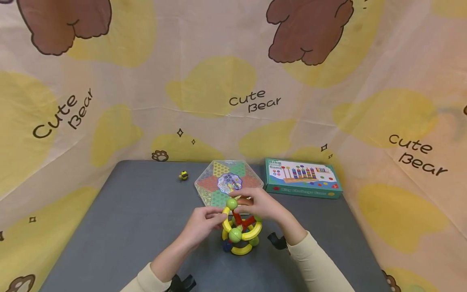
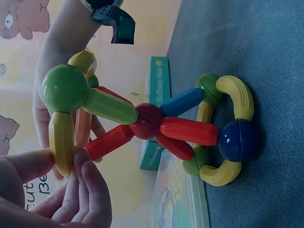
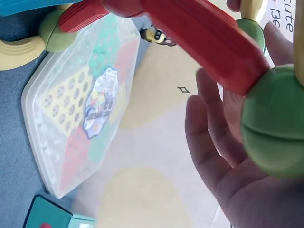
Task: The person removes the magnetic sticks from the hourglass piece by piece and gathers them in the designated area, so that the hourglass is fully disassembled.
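Observation:
A structure of magnetic sticks and balls stands upright on the table, with a red ball (image 2: 145,121) at its centre and red, green and blue sticks branching off. Curved yellow rods join green balls into rings at top and bottom; a dark blue ball (image 2: 237,140) sits low down. My left hand (image 1: 202,225) pinches a curved yellow rod (image 2: 61,142) of the upper ring, below a green ball (image 2: 65,89). At the far side of that ring my right hand (image 1: 260,205) holds an orange-brown curved rod (image 1: 245,201) between thumb and fingers.
Behind the structure lies a hexagonal board game (image 1: 208,182) under a clear cover. A green Ring Challenge Game box (image 1: 303,178) is at the back right, and a small bee figure (image 1: 183,175) at the back left. A printed cloth (image 1: 204,89) hangs round the table.

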